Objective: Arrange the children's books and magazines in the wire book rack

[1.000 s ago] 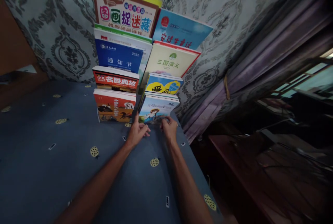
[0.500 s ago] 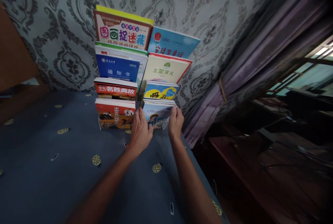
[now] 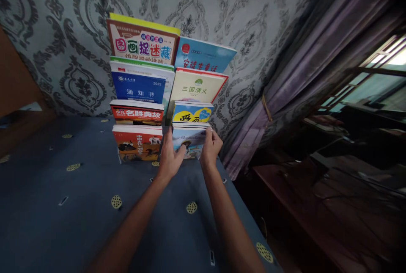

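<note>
Several books stand in a tiered rack against the wall, in two columns. At the front right is a light-blue book [image 3: 189, 137], with others close behind it. My left hand [image 3: 170, 154] grips its left edge, thumb on the cover. My right hand [image 3: 211, 148] is closed on its right edge, fingers bent. Left of my hands stands an orange-red book [image 3: 138, 142]. Just behind the held book is a yellow-and-blue book [image 3: 192, 113]; higher up are a cream book [image 3: 198, 86] and a blue book [image 3: 204, 55]. Most of the rack is hidden.
A dark blue cloth [image 3: 89, 222] with yellow pod prints covers the surface. Patterned wallpaper [image 3: 247, 44] lies behind, and a tied purple curtain [image 3: 253, 125] hangs at the right. Beyond the edge is a dark red table [image 3: 285, 205] with cables. Brown wood [image 3: 19, 82] stands far left.
The view has shifted slightly, so the books sit a little lower and further left. My left thumb has moved up on the light-blue cover. Both hands stay at the same book.
</note>
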Available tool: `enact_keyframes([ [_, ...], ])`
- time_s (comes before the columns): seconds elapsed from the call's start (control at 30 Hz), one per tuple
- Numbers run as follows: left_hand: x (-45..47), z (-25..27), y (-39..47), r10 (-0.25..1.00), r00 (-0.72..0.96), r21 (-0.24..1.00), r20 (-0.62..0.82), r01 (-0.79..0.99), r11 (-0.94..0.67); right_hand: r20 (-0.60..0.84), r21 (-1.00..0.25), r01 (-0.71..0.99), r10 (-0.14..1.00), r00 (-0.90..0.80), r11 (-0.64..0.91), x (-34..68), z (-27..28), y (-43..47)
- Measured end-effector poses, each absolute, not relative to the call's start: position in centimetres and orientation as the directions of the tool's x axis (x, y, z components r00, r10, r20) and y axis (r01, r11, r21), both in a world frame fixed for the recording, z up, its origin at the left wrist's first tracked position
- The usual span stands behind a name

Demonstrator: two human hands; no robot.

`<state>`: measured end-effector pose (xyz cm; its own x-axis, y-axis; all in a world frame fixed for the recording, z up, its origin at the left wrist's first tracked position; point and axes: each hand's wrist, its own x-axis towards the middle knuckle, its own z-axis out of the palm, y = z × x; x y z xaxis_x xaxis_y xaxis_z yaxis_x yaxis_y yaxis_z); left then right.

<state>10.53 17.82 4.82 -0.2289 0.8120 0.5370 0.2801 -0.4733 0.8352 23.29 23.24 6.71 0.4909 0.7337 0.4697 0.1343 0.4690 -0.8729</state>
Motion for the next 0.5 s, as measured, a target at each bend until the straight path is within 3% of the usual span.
enact_keyframes([
  [0.5,9.8,5.3,18.4,0.824,-0.165,0.817,0.543,0.332,-0.472,0.517,-0.851,0.18,0.728,0.449,0.493,24.2,6.2,25.0],
])
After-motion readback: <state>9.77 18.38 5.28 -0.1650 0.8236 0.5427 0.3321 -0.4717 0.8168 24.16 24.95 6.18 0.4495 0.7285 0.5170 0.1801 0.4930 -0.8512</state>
